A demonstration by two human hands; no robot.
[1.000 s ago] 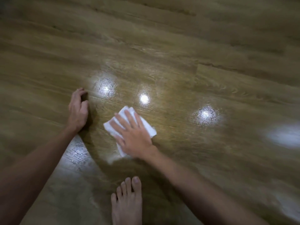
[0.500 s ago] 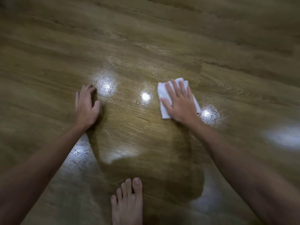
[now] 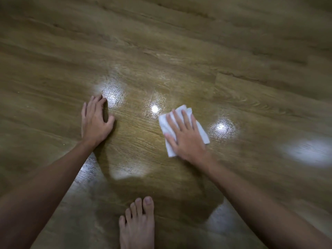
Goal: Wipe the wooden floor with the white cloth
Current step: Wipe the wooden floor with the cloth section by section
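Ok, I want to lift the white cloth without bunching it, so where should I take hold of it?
Probably the bare near-left corner of the white cloth, which juts out past the right hand. Come from the left, low along the wooden floor, and pinch it there: the cloth lies flat and the fingers cover its middle.

The right hand (image 3: 186, 135) lies flat, fingers straight and spread, pressing the white cloth (image 3: 202, 134) onto the wooden floor (image 3: 179, 51). The cloth is folded; its edges show beyond the fingertips on the far side, at the left of the thumb and at the right of the hand. The left hand (image 3: 94, 123) rests on the floor well to the left of the cloth, fingers extended, thumb spread to the right. A bare foot (image 3: 137, 225) stands on the floor at the near edge, between the two forearms. Bright light reflections lie on the glossy planks around both hands.
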